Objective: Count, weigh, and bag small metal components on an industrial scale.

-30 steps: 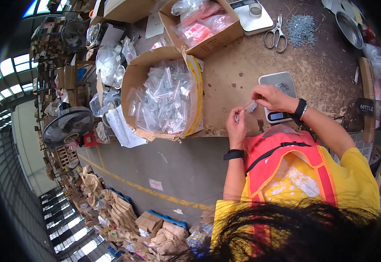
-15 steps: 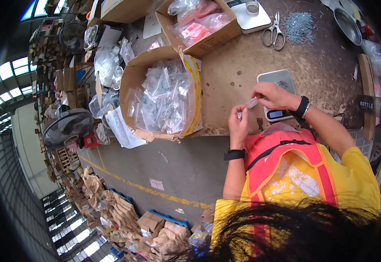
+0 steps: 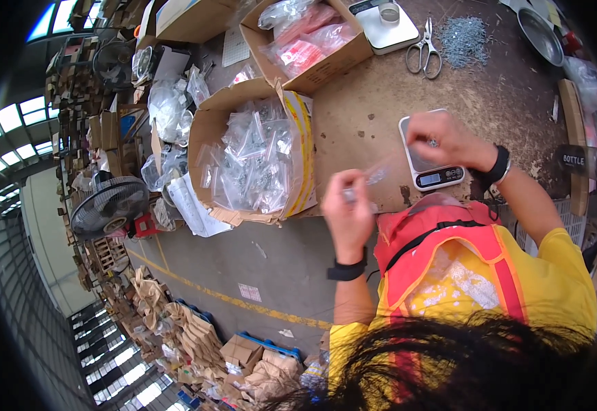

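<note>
My left hand (image 3: 347,209) is closed, slightly blurred, near the table's front edge, right of the open carton. Small grey metal shows between its fingers, and a smeared clear plastic bag (image 3: 376,175) trails from it. My right hand (image 3: 443,139) is curled over the white digital scale (image 3: 439,179), hiding much of its plate. Something small and metallic (image 3: 433,142) shows by its fingers; I cannot tell whether it is held or lies on the scale. The carton (image 3: 302,154) holds many clear zip bags (image 3: 254,161) of small metal parts.
Behind it stands a second carton (image 3: 332,67) of red and clear bags. At the back are another white scale (image 3: 384,31), scissors (image 3: 424,56) and a pile of screws (image 3: 464,42). A metal bowl (image 3: 540,35) sits far right; a fan (image 3: 110,205) stands left.
My hands have moved apart. The left has gone left toward the carton with the plastic bag; the right has moved right, over the scale's plate.
</note>
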The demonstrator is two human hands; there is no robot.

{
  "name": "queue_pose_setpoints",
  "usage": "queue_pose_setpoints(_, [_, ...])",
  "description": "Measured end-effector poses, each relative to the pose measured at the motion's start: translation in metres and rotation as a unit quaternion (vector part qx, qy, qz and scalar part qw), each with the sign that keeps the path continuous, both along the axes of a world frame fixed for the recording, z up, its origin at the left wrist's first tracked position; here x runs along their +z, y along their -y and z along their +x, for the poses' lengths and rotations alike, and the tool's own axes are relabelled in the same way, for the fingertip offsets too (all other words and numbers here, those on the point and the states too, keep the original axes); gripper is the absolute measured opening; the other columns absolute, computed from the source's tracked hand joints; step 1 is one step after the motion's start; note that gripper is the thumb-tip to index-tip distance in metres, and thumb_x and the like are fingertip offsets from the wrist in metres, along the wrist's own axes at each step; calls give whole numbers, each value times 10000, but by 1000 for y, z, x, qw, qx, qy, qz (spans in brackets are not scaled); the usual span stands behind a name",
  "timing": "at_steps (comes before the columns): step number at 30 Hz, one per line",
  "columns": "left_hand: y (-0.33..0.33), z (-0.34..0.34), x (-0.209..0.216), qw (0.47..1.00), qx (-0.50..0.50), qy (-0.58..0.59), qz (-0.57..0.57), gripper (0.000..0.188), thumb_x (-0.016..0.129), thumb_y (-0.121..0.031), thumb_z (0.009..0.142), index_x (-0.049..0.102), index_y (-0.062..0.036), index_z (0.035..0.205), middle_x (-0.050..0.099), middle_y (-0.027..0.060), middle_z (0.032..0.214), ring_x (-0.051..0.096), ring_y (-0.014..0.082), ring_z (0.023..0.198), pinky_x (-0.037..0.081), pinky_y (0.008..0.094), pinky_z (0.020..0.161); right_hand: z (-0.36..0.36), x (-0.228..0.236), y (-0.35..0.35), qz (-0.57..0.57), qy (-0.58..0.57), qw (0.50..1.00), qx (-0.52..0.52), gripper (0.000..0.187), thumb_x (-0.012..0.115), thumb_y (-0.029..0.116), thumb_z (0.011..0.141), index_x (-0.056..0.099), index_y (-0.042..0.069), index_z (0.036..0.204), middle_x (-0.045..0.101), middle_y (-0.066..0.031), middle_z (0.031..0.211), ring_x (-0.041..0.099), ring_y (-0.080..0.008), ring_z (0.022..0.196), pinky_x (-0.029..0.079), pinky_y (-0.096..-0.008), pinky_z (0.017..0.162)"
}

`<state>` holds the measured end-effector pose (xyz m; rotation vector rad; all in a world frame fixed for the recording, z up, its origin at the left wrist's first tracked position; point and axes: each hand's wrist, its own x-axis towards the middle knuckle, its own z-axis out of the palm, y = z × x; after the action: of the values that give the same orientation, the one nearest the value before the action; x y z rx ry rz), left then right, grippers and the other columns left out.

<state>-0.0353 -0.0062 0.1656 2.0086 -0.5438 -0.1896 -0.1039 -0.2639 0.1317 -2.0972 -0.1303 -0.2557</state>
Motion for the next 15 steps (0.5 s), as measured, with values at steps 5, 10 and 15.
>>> queue_pose_setpoints(5, [-51,58,45,965,253,36,-58,89,656,-88,979,658,-7,1014,655,32,980,594,151,895,492,294,771,-25,-9,62,-14,-41,983,-180,77,656,63,883,630,3,924,598,-63,818,575,-129,693,463,-288,613])
queue_pose_setpoints(10, [-36,53,53,935,221,-107,-254,364,598,-120,988,506,-10,1323,548,38,1168,520,106,868,444,249,762,-33,-1,36,60,-112,973,-193,125,699,120,912,631,15,922,587,-16,773,547,-86,678,454,-254,620])
queue_pose_setpoints(15, [39,-12,-11,805,95,-415,-412,475,574,-80,965,466,9,1418,551,48,1122,535,127,999,421,269,901,-27,32,-47,232,-102,964,-80,204,777,150,864,629,28,931,608,-29,814,602,-114,719,489,-282,643])
